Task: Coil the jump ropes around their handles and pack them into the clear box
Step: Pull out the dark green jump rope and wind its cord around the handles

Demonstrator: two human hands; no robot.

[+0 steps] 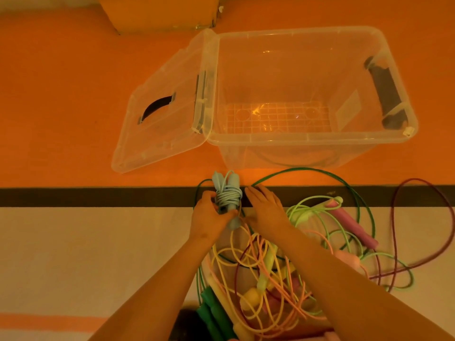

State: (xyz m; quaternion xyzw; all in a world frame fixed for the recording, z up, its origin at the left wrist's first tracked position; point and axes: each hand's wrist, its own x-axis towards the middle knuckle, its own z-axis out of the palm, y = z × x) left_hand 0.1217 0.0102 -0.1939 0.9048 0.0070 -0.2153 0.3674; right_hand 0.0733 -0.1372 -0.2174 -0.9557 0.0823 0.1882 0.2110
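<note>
Fingers (207,197) of the left hand (209,217) curl round the blue jump rope (227,196), its cord coiled about both handles (which point to 12 o'clock). At its 3 o'clock the right hand (267,209) lies flat, fingers straight and together, just beside it. At 5 o'clock sprawl loose ropes (261,271). The clear box (307,141) stands open at 1 o'clock, lid (160,134) tilted at 11, on an orange floor (61,94) crossed by a dark stripe (98,196); a cream mat (86,254) lies nearer.
</note>
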